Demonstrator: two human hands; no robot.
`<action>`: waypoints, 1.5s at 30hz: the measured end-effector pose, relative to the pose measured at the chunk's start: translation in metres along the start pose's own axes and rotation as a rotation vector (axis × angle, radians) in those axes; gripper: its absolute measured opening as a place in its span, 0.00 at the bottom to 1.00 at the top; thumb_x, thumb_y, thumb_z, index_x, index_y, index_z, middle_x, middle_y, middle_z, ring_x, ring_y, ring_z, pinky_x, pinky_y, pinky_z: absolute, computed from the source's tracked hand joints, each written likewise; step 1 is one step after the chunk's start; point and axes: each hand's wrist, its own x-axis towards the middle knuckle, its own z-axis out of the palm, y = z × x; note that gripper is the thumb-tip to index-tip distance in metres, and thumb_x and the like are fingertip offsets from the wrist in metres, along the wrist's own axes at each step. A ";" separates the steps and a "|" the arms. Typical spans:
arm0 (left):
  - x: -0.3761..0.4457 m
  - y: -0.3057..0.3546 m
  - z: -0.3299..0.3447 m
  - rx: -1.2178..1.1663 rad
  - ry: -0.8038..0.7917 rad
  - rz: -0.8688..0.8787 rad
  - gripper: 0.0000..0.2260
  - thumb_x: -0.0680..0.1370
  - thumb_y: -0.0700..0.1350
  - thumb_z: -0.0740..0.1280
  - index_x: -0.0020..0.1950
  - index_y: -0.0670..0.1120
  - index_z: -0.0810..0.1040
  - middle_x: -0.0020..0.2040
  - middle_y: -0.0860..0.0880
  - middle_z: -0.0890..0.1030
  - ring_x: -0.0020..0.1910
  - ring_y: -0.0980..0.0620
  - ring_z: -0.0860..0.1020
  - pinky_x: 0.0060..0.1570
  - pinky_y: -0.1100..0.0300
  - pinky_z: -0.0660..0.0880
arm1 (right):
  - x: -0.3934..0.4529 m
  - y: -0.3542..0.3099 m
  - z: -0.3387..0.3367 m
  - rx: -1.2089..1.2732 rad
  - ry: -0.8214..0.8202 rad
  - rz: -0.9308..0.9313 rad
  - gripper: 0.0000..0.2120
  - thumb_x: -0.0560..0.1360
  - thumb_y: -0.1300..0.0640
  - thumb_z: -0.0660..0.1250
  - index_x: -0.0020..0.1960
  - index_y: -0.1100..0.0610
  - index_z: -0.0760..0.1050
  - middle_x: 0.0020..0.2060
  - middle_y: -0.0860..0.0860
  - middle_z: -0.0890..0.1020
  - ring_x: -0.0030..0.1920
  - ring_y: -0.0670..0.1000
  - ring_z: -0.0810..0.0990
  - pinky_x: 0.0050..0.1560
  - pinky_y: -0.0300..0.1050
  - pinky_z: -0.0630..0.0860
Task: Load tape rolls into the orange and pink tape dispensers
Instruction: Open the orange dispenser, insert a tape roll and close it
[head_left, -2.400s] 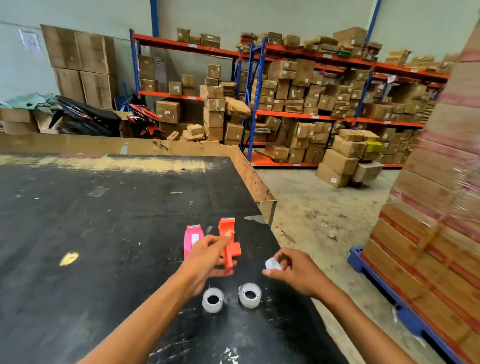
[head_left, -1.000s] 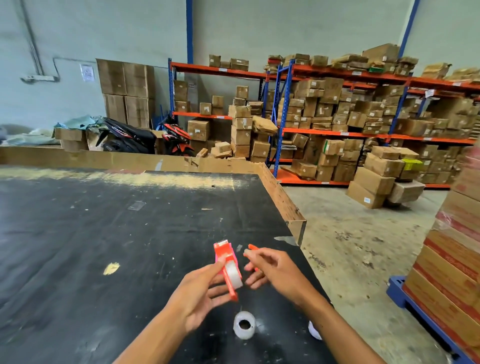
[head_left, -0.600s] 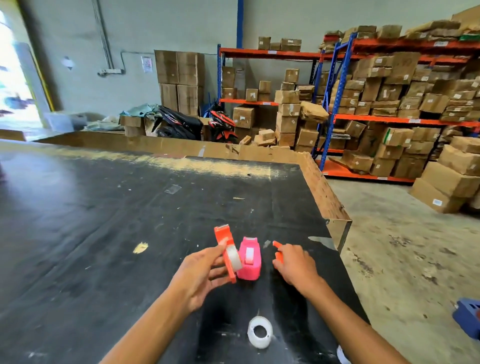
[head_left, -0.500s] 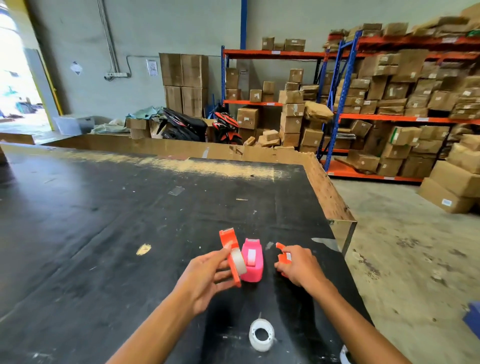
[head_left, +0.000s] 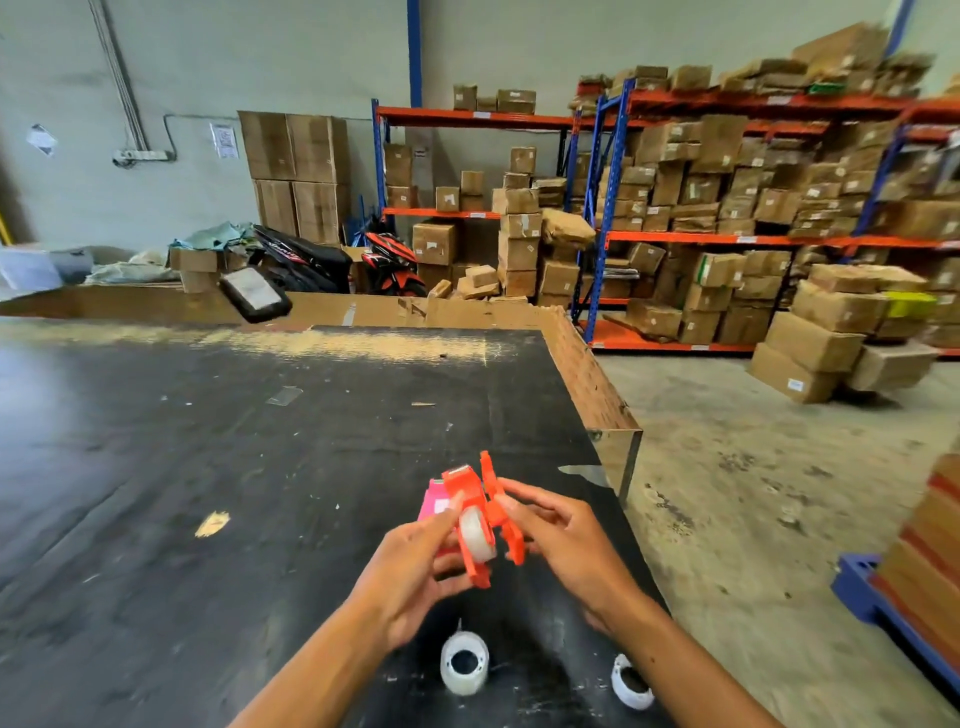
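My left hand (head_left: 415, 577) holds the orange dispenser body (head_left: 467, 499) above the black table, with a clear tape roll (head_left: 477, 535) seated in its open side. My right hand (head_left: 566, 545) grips the orange dispenser's loose cover half (head_left: 504, 514) right beside the body, nearly touching it. The pink dispenser (head_left: 432, 500) stands on the table just behind my left fingers, mostly hidden. A second tape roll (head_left: 464, 662) lies flat on the table below my hands. A white ring (head_left: 630, 682) sits by the table's right edge, partly behind my right forearm.
The black table (head_left: 208, 467) has a raised wooden rim (head_left: 587, 384) at the back and right, ending near my hands. Concrete floor lies to the right, with a blue pallet (head_left: 878, 608) of wrapped boxes. Shelving full of cardboard boxes (head_left: 727, 218) stands behind.
My right hand has lifted the orange cover half off the table and brought it against the dispenser body. My left hand raised the body with the roll in it. The camera shifted.
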 end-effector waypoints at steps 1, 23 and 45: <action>0.000 -0.001 0.002 -0.009 -0.009 -0.001 0.23 0.69 0.56 0.68 0.51 0.37 0.83 0.42 0.40 0.84 0.40 0.46 0.81 0.41 0.52 0.80 | -0.005 0.000 0.000 0.014 0.003 -0.016 0.14 0.74 0.55 0.69 0.59 0.50 0.80 0.45 0.66 0.83 0.43 0.51 0.80 0.41 0.40 0.80; -0.013 0.010 0.016 -0.001 -0.017 0.180 0.14 0.74 0.53 0.68 0.56 0.49 0.82 0.45 0.36 0.85 0.42 0.44 0.82 0.48 0.47 0.79 | -0.022 0.002 0.010 0.026 0.166 -0.212 0.13 0.72 0.54 0.71 0.56 0.53 0.82 0.50 0.55 0.84 0.47 0.44 0.84 0.42 0.32 0.78; -0.006 0.026 0.013 0.157 0.076 0.287 0.14 0.74 0.52 0.68 0.59 0.54 0.80 0.47 0.35 0.84 0.35 0.49 0.82 0.42 0.49 0.81 | 0.000 -0.011 0.009 -0.298 0.177 -0.276 0.12 0.74 0.49 0.68 0.56 0.48 0.81 0.49 0.45 0.82 0.49 0.41 0.80 0.50 0.35 0.77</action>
